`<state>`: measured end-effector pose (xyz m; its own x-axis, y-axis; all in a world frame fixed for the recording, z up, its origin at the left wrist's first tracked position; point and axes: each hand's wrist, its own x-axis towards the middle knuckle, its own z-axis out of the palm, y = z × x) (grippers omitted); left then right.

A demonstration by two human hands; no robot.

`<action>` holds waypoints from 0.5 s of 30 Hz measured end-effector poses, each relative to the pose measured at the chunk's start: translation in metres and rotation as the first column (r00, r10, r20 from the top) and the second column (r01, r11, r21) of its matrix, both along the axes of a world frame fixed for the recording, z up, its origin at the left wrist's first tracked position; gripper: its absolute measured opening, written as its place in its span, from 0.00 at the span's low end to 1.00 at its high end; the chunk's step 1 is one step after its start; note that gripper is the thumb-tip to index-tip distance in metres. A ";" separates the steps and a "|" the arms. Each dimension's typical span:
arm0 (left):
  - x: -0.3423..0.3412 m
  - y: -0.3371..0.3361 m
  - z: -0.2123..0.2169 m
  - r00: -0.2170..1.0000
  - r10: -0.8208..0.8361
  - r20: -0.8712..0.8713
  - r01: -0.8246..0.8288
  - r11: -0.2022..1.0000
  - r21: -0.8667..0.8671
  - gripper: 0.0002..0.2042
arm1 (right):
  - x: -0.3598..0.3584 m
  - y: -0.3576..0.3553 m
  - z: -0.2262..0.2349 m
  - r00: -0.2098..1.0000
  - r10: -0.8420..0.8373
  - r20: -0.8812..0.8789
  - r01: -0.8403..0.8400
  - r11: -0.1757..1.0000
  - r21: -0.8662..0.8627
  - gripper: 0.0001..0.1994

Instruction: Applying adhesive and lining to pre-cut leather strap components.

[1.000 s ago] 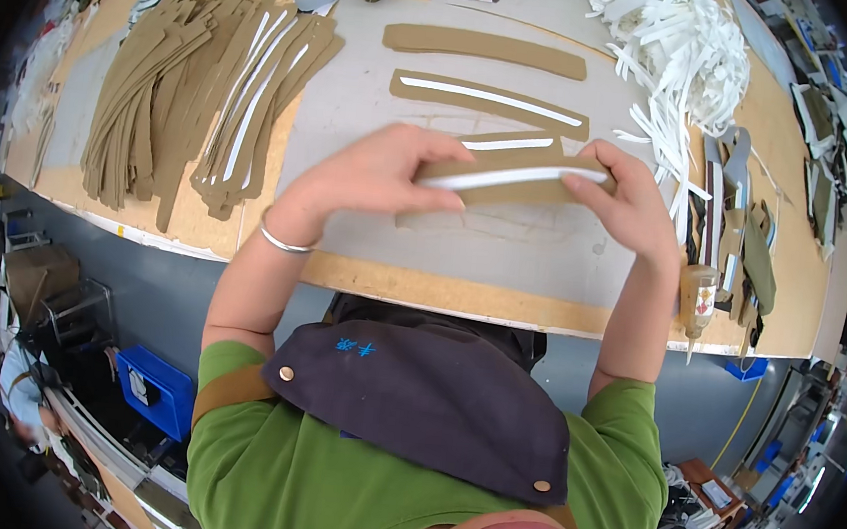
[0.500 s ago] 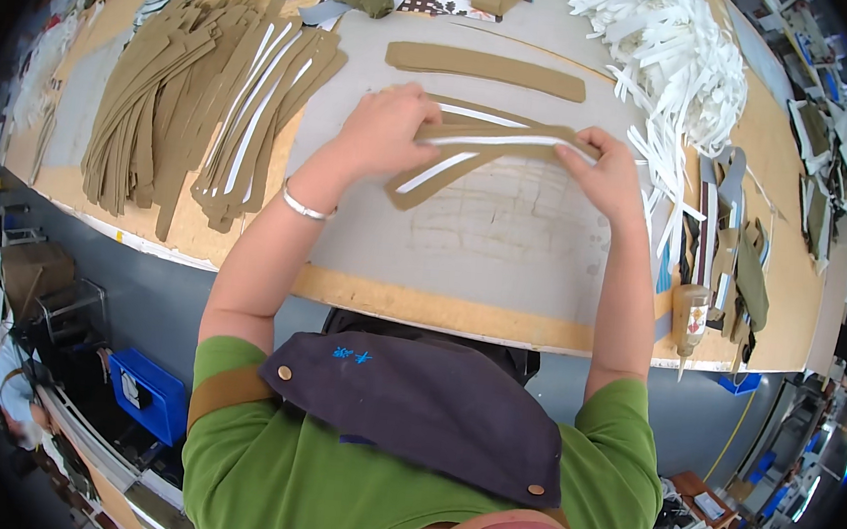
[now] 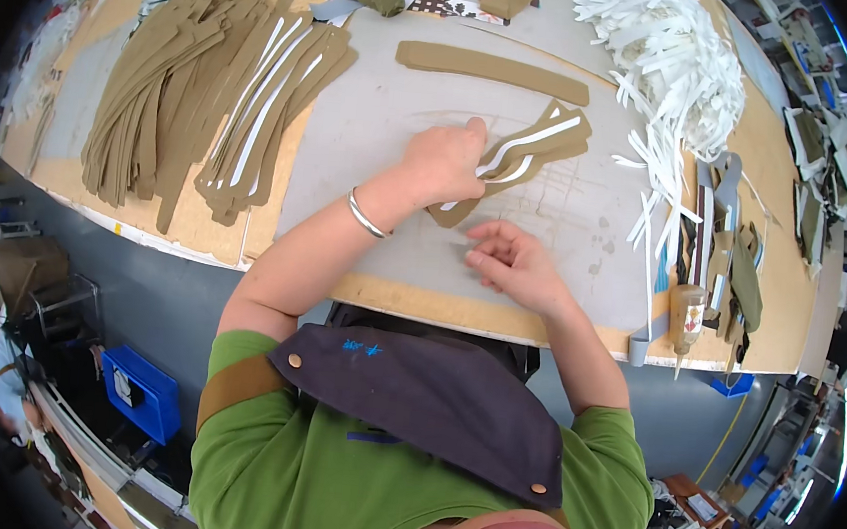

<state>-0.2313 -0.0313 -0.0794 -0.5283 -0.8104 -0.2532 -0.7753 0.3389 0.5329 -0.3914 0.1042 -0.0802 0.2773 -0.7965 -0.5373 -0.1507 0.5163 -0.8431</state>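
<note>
My left hand (image 3: 446, 167) is closed on the near-left part of a small bunch of brown fabric strips (image 3: 552, 147) that carry narrow white strips. The bunch fans toward the far right over the grey table mat, and its gripped part is partly hidden by my fingers. My right hand (image 3: 518, 267) is apart from the bunch, nearer the table's front edge. Its fingers are loosely bent and apart, with nothing visible in them. Beyond both hands lies a flat stack of plain brown strips (image 3: 493, 72).
At the left lie a big pile of brown strips (image 3: 143, 103) and a group with white strips on top (image 3: 265, 123). A heap of white strips (image 3: 663, 70) spreads at the far right. A squeeze bottle (image 3: 687, 315) lies by the right front edge, near fabric scraps (image 3: 746, 280).
My right hand has let go of the strips and come nearer to me. My left hand has shifted right with the bunch, which now slants toward the far right.
</note>
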 end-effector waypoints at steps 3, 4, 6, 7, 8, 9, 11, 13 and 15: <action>-0.001 0.008 0.009 0.999 0.024 0.032 -0.025 0.999 0.039 0.14 | 0.010 0.013 0.003 0.996 0.016 0.091 -0.024 0.996 0.081 0.15; -0.001 0.008 0.014 0.999 -0.007 0.039 0.005 0.998 0.062 0.12 | 0.012 0.016 0.005 0.994 0.012 0.113 -0.024 0.995 0.099 0.15; 0.000 0.011 0.016 1.000 -0.030 0.002 0.030 0.997 0.068 0.11 | 0.012 0.022 0.001 0.980 -0.009 0.198 -0.019 0.990 0.138 0.15; 0.003 0.014 0.013 0.999 -0.022 -0.041 0.024 0.998 0.051 0.12 | 0.012 0.023 -0.003 0.970 -0.015 0.242 -0.023 0.988 0.156 0.16; 0.006 0.018 0.013 0.996 -0.011 -0.084 0.014 0.999 0.034 0.12 | 0.011 0.022 -0.008 0.935 -0.063 0.348 0.000 0.984 0.177 0.17; 0.013 0.020 0.019 0.984 -0.045 -0.170 0.064 0.992 0.108 0.13 | 0.010 0.019 -0.013 0.884 -0.108 0.455 0.017 0.979 0.201 0.18; 0.031 0.027 0.036 0.936 -0.078 -0.344 0.167 0.957 0.238 0.14 | 0.009 0.008 -0.020 0.771 -0.257 0.583 0.113 0.956 0.272 0.21; 0.059 0.037 0.054 0.897 -0.098 -0.430 0.205 0.957 0.208 0.14 | 0.022 -0.017 -0.018 0.641 -0.446 0.624 0.254 0.891 0.376 0.24; 0.093 0.044 0.068 0.890 -0.035 -0.454 0.136 0.972 0.191 0.13 | 0.038 -0.052 0.000 0.612 -0.401 0.681 0.285 0.916 0.284 0.25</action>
